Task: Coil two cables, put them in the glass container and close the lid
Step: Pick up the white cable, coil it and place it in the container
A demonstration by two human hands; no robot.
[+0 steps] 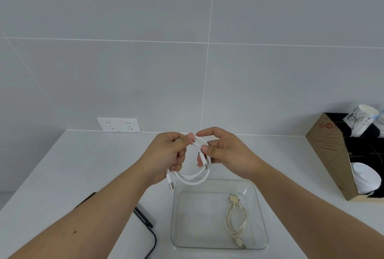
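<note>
A white cable (194,178), wound into a loose loop, hangs between both hands above the far edge of the glass container (260,206). My left hand (166,155) grips the loop's left side, and a USB plug dangles below it. My right hand (226,152) pinches the cable's top and right side. The container is a clear rectangular dish on the white counter. A coiled cream cable (235,220) lies inside it, along its right side. The lid (145,223), with a dark rim, lies left of the dish, partly hidden under my left forearm.
A white double wall socket (118,124) sits at the counter's back edge. A cardboard box (332,155) with black dividers, paper cups and a white roll stands at the right. A tiled wall rises behind the counter.
</note>
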